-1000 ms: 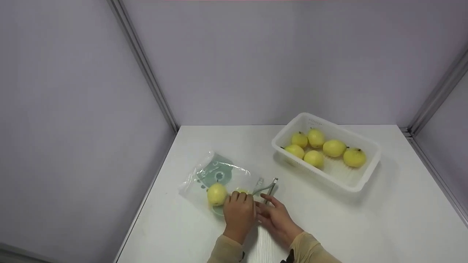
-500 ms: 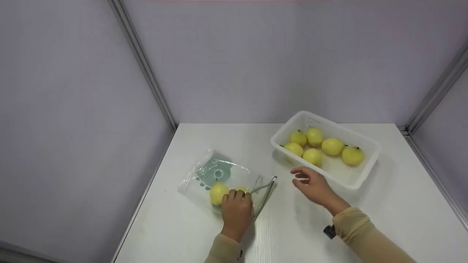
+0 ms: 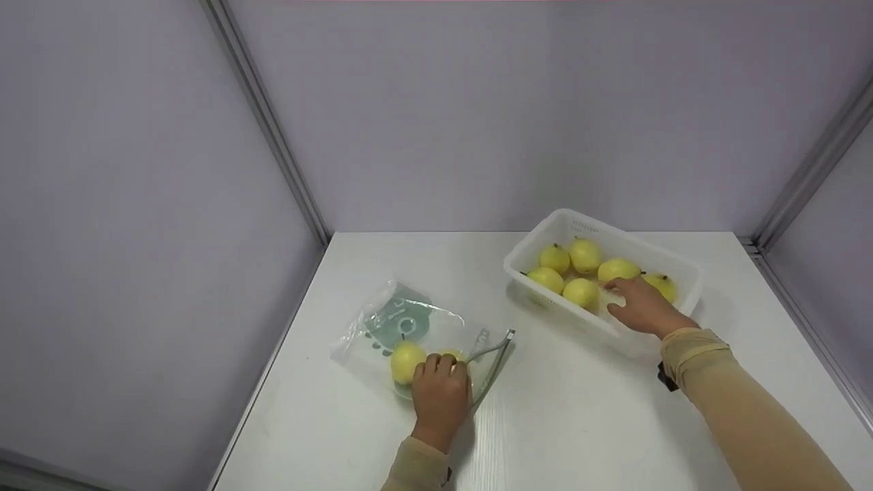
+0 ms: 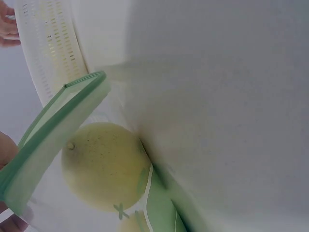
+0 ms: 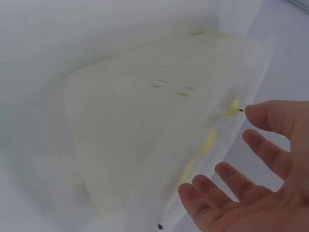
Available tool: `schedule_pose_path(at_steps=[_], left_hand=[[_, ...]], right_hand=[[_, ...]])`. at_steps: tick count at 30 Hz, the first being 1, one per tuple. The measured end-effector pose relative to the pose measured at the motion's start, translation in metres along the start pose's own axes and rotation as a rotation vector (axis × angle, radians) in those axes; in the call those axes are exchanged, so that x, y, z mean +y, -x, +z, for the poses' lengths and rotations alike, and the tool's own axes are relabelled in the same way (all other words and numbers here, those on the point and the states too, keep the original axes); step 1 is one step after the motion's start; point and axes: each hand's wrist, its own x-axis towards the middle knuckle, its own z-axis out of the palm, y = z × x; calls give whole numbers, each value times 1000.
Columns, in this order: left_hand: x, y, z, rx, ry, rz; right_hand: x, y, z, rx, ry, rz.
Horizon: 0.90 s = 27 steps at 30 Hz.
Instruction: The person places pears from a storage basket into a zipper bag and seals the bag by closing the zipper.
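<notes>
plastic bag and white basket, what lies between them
In the head view, only bare white tabletop lies between the bag and the basket.

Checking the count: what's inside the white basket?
Six yellow fruits visible in the basket. The right hand partly hides the rightmost fruit; can't tell what else it covers.
</notes>
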Motion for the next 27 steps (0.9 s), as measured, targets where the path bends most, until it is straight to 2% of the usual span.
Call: schedule_pose_path(at_steps=[7, 14, 16, 21, 23, 27], left_hand=[[-1, 0, 0, 21, 3, 3], [-1, 3, -1, 21, 15, 7], [-2, 3, 0, 19, 11, 7], [-3, 4, 0, 10, 6, 0], [-4, 4, 0, 9, 7, -2], [-4, 3, -2, 3, 3, -2]], right_hand=[[25, -15, 15, -84, 4, 50], [44, -22, 30, -171, -2, 129], [45, -24, 31, -148, -1, 132], [40, -31, 29, -16, -3, 142], [38, -35, 28, -9, 18, 135], [38, -42, 26, -55, 96, 130]])
